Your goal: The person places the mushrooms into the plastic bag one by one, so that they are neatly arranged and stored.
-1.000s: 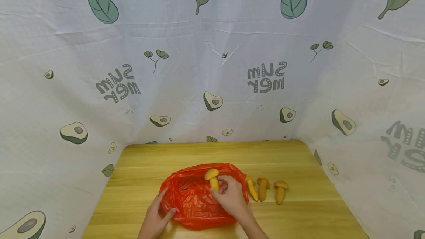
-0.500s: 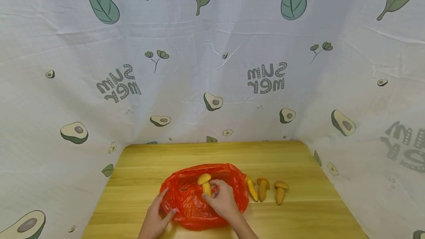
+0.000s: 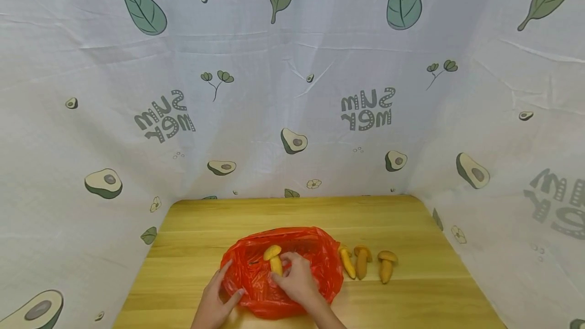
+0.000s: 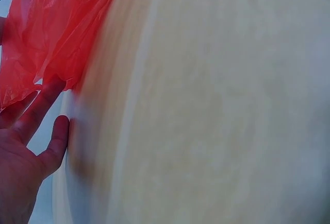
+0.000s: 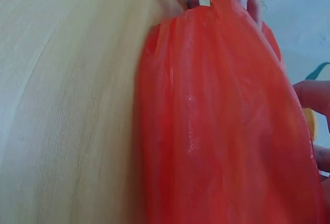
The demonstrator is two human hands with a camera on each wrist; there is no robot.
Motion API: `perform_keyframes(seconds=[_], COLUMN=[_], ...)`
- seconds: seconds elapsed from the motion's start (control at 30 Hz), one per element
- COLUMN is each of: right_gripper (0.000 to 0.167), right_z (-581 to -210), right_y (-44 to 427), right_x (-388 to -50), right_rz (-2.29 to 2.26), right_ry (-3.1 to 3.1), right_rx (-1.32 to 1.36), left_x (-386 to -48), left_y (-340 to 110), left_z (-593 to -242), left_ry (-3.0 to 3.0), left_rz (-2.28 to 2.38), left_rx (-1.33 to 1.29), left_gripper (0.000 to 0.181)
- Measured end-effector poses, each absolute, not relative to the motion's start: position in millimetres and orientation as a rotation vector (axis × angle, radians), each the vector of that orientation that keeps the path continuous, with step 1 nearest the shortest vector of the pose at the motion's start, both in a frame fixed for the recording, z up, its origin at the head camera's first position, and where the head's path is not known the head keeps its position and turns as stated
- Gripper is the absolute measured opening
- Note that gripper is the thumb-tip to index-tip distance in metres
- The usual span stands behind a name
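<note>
A red plastic bag (image 3: 271, 310) lies on the wooden table with its mouth spread wide. My right hand (image 3: 299, 281) pinches a yellow mushroom (image 3: 275, 260) by its stem over the bag, the cap pointing up and away. At the bag's left edge, my left hand (image 3: 215, 296) touches the plastic with thumb and fingers spread apart. In the left wrist view, its fairly straight fingers (image 4: 38, 105) meet the red plastic. The right wrist view mostly shows the bag's outer side (image 5: 221, 116); only parts of the right fingers appear at its edge.
Right of the bag lie a slim yellow mushroom (image 3: 347, 263), a browner mushroom (image 3: 361, 263) beside it, and another mushroom (image 3: 386, 267) slightly apart. The wooden table (image 3: 411, 298) is bordered at back and sides by a pale printed curtain (image 3: 256, 116).
My right hand has moved left and slightly nearer with the mushroom, from the bag's right part toward its middle. The left hand stays at the left edge; the other mushrooms have not moved.
</note>
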State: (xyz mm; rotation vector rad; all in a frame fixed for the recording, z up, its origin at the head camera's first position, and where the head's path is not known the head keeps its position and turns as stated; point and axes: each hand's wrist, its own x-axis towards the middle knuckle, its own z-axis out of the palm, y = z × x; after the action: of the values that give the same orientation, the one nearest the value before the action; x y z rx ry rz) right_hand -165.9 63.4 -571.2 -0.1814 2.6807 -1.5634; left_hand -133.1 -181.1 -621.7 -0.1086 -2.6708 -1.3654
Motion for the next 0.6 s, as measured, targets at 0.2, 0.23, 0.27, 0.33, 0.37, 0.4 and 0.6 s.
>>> perform_keyframes(seconds=[0.2, 0.23, 0.27, 0.33, 0.37, 0.4, 0.6], right_gripper=[0.044, 0.043, 0.043, 0.043, 0.043, 0.043, 0.04], right_z=[-576, -576, -576, -577, -577, -577, -581], right_y=[54, 52, 50, 46, 44, 42, 32], right_x=[-167, -167, -167, -169, -170, -171, -174], right_rz=[-1.556, -1.569, -1.578, -1.586, -1.586, -1.58, -1.511], right_ry=[2.67, 2.662, 2.655, 2.646, 2.642, 2.64, 2.652], right_rx=[-0.192, -0.211, -0.222, -0.247, -0.256, -0.262, -0.258], left_x=[-132, -131, -132, -132, -132, -132, -132], left_y=[-182, -182, -182, -182, -181, -181, -179], left_z=[-616, -615, -615, -614, -614, -614, -615], left_ry=[-2.689, -2.694, -2.701, -2.711, -2.714, -2.716, -2.704], left_rz=[-1.356, -1.365, -1.374, -1.401, -1.411, -1.416, -1.408], left_rx=[-0.123, -0.118, -0.107, -0.084, -0.072, -0.063, -0.076], left_gripper=[0.08, 0.08, 0.08, 0.081, 0.082, 0.082, 0.082])
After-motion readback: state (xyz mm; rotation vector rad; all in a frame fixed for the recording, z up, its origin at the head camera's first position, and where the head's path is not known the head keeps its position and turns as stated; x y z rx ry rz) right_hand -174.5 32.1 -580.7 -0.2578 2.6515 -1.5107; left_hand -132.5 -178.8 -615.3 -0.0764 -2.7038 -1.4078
